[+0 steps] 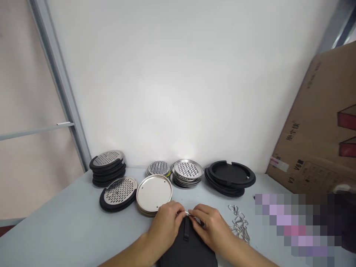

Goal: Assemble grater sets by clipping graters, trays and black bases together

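My left hand (pixel 167 223) and my right hand (pixel 209 224) meet at the front middle of the table, thumbs and fingertips pinched on a small shiny metal piece (pixel 188 213). Most of it is hidden by the fingers, so its exact kind is unclear. Directly below lies a black flat piece (pixel 189 254), with a short black strap (pixel 186 230) at its upper end, touching or just under the fingertips. To the right of my right hand lies a loose pile of bent-wire metal hooks (pixel 240 225). Beyond my left hand rests a stack of round metal plates (pixel 154 193).
Graters in black holders form a stack (pixel 108 170) at the back left, with another holder and grater (pixel 120 193) before it. Round grater discs (pixel 187 170) and black rings (pixel 230 174) stand along the wall. A large cardboard box (pixel 319 129) leans at right.
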Demonstrator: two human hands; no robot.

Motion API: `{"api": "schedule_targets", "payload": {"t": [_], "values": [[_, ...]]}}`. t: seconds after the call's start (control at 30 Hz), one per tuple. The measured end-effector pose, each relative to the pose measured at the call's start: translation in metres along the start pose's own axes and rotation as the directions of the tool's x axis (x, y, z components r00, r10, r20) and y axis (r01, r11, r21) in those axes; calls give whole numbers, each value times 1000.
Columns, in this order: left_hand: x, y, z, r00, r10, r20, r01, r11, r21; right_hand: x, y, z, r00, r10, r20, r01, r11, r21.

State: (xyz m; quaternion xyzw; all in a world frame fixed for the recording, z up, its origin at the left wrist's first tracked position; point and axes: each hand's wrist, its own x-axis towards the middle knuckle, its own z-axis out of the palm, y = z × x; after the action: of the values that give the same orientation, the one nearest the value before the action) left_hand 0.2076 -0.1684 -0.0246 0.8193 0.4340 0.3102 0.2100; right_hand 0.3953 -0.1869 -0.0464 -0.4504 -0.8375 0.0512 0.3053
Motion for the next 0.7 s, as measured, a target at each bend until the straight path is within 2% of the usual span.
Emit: {"api": "schedule_targets", "payload": {"t": [0.23, 0.4, 0.7], "values": [[-2, 2, 2, 1000, 13, 13, -13, 998, 66, 1, -2, 2, 999, 15, 29, -10, 987, -157], [-1, 4, 1, 999, 19, 36, -23, 991, 129, 1, -3, -2, 999, -31, 35, 35, 992, -121], [-4, 3, 1, 998, 40, 46, -47, 985, 168, -3, -5, 2, 999, -27, -20, 24, 990, -137]]}}
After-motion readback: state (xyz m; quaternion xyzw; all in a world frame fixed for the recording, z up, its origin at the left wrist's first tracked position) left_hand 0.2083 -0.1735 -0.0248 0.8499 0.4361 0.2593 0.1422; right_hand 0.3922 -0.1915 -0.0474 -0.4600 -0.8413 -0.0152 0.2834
